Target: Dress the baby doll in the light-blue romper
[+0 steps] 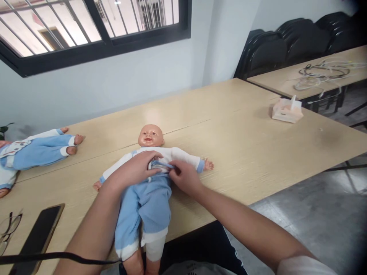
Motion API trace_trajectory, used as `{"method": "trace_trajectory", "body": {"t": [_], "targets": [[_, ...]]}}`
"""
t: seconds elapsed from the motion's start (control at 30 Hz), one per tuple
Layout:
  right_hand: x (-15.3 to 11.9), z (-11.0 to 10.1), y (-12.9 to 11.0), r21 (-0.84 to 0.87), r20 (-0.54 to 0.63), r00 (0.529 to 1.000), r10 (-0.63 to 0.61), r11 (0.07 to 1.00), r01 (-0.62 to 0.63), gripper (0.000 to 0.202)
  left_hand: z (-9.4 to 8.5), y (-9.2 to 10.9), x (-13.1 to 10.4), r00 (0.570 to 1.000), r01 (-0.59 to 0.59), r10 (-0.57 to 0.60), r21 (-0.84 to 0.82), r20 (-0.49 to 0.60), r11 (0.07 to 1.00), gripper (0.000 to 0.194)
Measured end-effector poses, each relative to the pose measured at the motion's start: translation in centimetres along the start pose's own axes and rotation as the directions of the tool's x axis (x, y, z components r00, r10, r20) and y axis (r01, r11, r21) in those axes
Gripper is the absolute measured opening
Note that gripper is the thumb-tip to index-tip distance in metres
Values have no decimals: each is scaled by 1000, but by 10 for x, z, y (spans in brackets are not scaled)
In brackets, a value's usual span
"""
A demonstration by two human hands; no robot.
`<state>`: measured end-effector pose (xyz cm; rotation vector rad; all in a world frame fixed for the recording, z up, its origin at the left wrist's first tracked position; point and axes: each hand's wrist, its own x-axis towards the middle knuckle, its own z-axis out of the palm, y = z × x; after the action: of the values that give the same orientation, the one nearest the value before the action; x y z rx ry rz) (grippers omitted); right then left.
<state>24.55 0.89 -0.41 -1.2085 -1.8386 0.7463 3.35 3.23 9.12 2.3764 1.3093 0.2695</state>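
A bald baby doll (150, 136) lies on its back on the table, arms spread. It wears a white-sleeved top (186, 156) with blue cuffs and fluffy blue trousers (155, 198). My left hand (142, 166) rests on the doll's chest, curved, its thumb and forefinger apart beside the waist; some of its fingers are hidden. My right hand (185, 177) is closed, pinching the end of a narrow blue strip (163, 164) of the doll's clothing. The strip stretches across the chest between both hands. The doll's feet are cut off by the lower edge.
Another doll in blue trousers (43, 152) lies at the left. A black phone (40, 233) and glasses (10, 229) sit at the near left, with a black cord (63, 256) in front. A tissue box (286, 110) stands right; coiled cables (321, 74) and stacked chairs (266, 51) are beyond.
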Motion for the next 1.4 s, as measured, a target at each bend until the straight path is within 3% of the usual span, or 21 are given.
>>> {"method": "trace_trajectory", "body": {"t": [0.1,0.2,0.27,0.33,0.5,0.63,0.73,0.83,0.9,0.97,1.03,1.07,1.13,1.2,1.27,1.4], "targets": [[0,-5,-2,168,-1,999,-33,985,33,15,1,-3,1,995,-80,79,14,68,997,25],[1,-12,-5,383,221,975,-6,920,-81,9,-4,-7,1,993,-107,103,61,54,992,17],[2,-15,-6,428,373,928,1,887,-174,20,-8,-9,0,991,-128,130,91,-16,988,20],[3,-17,-6,415,430,903,-8,890,-189,24,-12,-10,-1,984,-150,161,122,-83,981,26],[3,-17,-3,404,256,965,-54,913,-56,25,-12,-7,-2,983,-114,134,157,-123,981,22],[2,-15,1,407,219,976,21,907,-111,26,-7,-7,-1,993,-54,66,125,-101,991,17],[0,-15,0,270,263,965,-17,961,-57,20,-6,-9,-1,987,-77,91,109,-135,991,12],[-3,-24,2,56,296,949,-105,994,93,12,-7,-11,-2,955,-162,186,118,-232,980,6],[-7,-37,9,-93,197,967,-163,978,184,11,-7,-11,-3,927,-202,237,145,-290,969,10],[-14,-55,22,-234,7,981,-194,953,190,20,-8,-10,-4,904,-202,256,185,-343,962,12],[-24,-74,39,-348,-168,971,-173,931,105,45,-8,-8,-5,890,-192,266,224,-371,956,14],[-29,-82,48,-393,-206,967,-148,918,57,58,-8,-8,-5,887,-192,272,239,-373,952,14],[-38,-94,64,-437,-174,982,-78,900,-6,69,-9,-7,-4,889,-193,280,258,-362,946,14],[-44,-99,73,-404,-93,996,3,914,-41,65,-9,-8,-3,894,-166,263,277,-363,947,14],[-45,-98,74,-287,-84,994,65,954,-87,63,-7,-11,-2,902,-117,228,300,-367,947,18],[-21,-88,51,-18,-232,972,46,999,-51,64,1,-20,2,910,-130,239,313,-339,941,22]]}}
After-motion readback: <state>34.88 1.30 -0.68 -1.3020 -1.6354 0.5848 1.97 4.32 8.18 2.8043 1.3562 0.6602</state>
